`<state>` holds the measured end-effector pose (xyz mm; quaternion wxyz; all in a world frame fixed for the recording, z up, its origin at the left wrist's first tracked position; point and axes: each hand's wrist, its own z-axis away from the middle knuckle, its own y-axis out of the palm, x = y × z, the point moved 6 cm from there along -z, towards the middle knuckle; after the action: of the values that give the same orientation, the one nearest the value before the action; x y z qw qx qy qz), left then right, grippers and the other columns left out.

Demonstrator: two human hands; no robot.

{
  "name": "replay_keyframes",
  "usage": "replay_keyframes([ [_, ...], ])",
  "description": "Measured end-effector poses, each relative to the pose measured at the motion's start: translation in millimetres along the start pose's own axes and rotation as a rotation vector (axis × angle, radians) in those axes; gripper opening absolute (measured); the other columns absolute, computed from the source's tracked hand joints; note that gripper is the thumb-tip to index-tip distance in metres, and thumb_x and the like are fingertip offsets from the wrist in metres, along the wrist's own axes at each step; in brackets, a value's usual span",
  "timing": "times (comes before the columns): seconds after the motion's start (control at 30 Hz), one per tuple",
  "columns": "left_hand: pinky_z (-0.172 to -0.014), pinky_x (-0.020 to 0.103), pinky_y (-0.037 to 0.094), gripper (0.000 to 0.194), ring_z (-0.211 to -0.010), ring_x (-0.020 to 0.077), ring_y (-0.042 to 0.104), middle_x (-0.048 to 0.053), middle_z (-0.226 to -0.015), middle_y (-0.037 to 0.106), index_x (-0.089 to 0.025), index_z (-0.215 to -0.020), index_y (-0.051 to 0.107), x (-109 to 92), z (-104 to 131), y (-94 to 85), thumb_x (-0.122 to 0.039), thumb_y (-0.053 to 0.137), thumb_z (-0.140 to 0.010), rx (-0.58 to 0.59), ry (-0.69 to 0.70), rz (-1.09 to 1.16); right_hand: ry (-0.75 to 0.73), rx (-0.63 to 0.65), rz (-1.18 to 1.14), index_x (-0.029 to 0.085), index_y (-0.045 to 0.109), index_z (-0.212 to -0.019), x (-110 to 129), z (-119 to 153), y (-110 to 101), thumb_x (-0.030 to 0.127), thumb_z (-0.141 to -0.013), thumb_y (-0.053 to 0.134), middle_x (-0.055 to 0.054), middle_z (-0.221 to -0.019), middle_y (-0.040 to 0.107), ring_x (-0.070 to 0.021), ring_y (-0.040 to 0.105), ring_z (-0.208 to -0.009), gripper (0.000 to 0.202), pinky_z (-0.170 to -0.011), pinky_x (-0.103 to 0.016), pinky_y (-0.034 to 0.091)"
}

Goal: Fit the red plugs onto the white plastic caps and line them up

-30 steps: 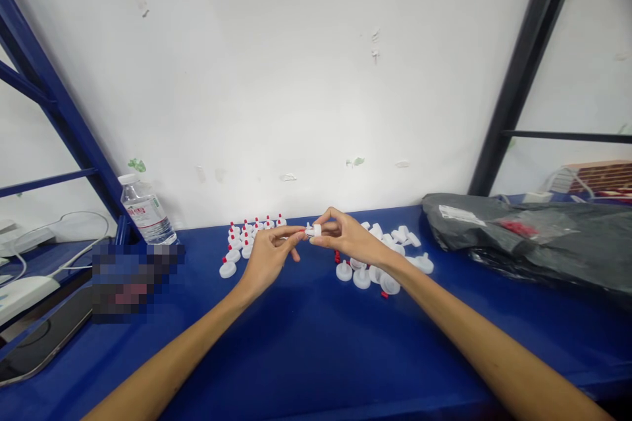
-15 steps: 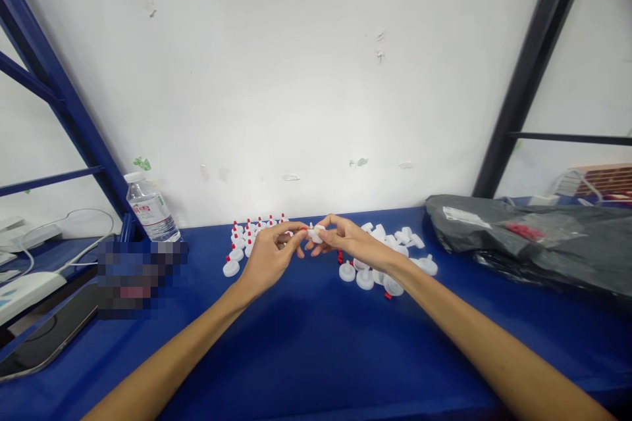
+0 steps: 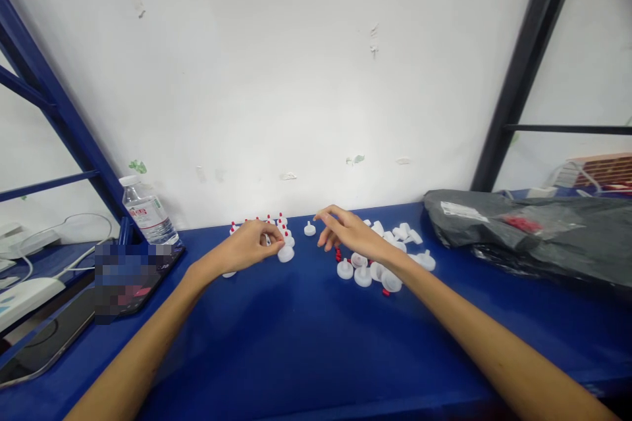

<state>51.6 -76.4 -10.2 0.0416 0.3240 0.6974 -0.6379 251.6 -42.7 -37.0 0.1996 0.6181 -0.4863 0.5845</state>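
My left hand (image 3: 251,245) is over the left rows, thumb and fingertips pinched at the top of a white cap (image 3: 285,254) that rests on the blue table. Beside it stand white caps with red tips (image 3: 288,234), partly hidden by the hand. Between my hands a single white cap (image 3: 309,229) stands upright, no red tip on it. My right hand (image 3: 340,231) hovers just right of that cap, fingers apart and holding nothing. Loose white caps (image 3: 363,276) lie in a heap below and right of it, with small red tips (image 3: 338,255) among them.
A water bottle (image 3: 149,212) leans at the back left, near a phone (image 3: 44,335) and a white power strip (image 3: 27,299). A grey plastic bag (image 3: 557,237) lies at the right. The white wall (image 3: 306,79) rises behind the blue table (image 3: 296,348).
My hands have come apart. The left one has moved left and down to the rows with the capped piece; the right one has let go and opened. The lone upright cap now shows fully.
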Motion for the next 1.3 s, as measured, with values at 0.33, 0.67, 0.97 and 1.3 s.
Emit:
replay_keyframes([
  [0.33,-0.057,0.024,0.038,0.016,-0.063,0.0178,0.061,0.002,-0.067,0.07,-0.02,-0.066,0.072,62,10,-10.1,-0.019,0.056,-0.063,0.205,-0.255,-0.261,-0.008,-0.029,0.025,0.023,0.06,-0.105,7,3,-5,0.052,-0.098,0.048,-0.003,-0.078,0.074,-0.0168,0.069,-0.067,0.032,-0.066,-0.029,0.052],
  [0.67,-0.052,0.024,0.034,0.012,-0.056,0.0174,0.059,0.003,-0.06,0.067,-0.02,-0.053,0.064,61,13,-16.7,-0.014,0.056,-0.059,0.131,-0.325,-0.385,-0.078,-0.163,0.266,0.024,0.064,-0.096,4,0,-17,0.043,-0.1,0.045,-0.001,-0.073,0.074,-0.018,0.069,-0.067,0.027,-0.064,-0.029,0.047],
  [0.97,-0.061,0.028,0.04,0.028,-0.08,0.0262,0.068,0.011,-0.089,0.075,-0.02,-0.093,0.077,61,14,-18.7,-0.023,0.061,-0.07,0.12,-0.348,-0.618,-0.088,0.06,0.596,0.024,0.077,-0.077,6,6,-32,0.051,-0.085,0.067,-0.005,-0.076,0.076,-0.0215,0.065,-0.063,0.03,-0.057,-0.032,0.043],
  [1.3,-0.082,0.031,0.049,0.032,-0.092,0.0212,0.067,0.007,-0.1,0.071,-0.02,-0.109,0.072,-23,-1,47.1,-0.024,0.043,-0.095,-0.168,0.1,-0.41,0.047,0.375,0.53,0.02,0.072,-0.076,-2,15,-26,0.043,-0.075,0.076,-0.004,-0.081,0.076,-0.0197,0.068,-0.071,0.023,-0.061,-0.027,0.047],
])
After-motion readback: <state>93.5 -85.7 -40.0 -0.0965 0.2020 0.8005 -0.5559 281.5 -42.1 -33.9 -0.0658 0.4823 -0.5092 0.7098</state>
